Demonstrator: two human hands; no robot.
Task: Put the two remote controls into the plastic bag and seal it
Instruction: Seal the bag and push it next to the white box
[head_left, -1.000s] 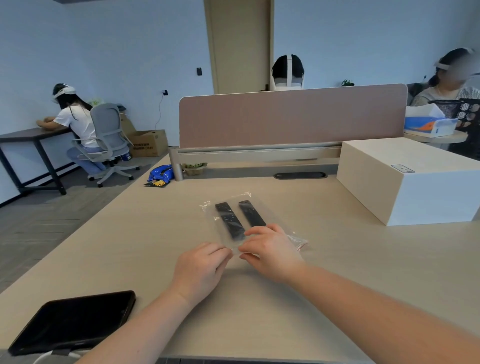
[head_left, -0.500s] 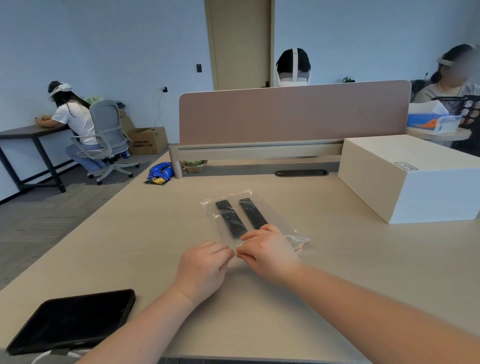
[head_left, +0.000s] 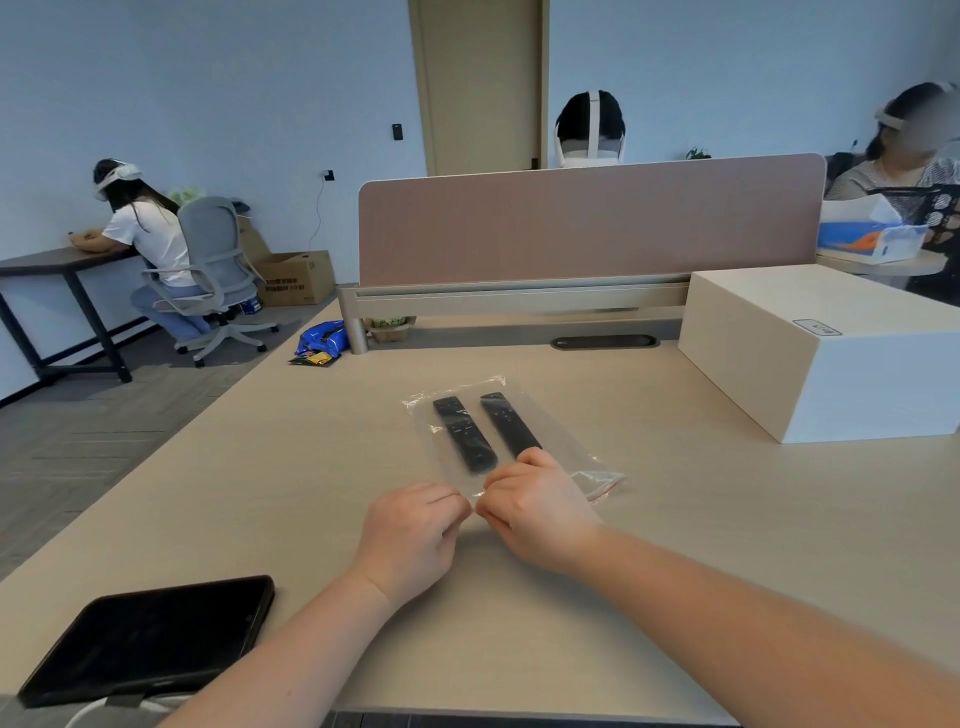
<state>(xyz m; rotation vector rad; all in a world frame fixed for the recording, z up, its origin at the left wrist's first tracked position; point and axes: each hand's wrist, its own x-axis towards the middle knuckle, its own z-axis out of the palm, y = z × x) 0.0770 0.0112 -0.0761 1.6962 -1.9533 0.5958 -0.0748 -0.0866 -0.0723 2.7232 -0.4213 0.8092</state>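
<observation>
I found the plastic bag (head_left: 550, 441) lying flat on the desk (head_left: 727, 519), both remote controls (head_left: 465, 434) inside it, side by side. The left hand (head_left: 410, 540) and right hand (head_left: 537, 506) were pinching the bag's near edge, fingertips almost touching. A dark tablet (head_left: 150, 639) lay at the desk's near left.
</observation>
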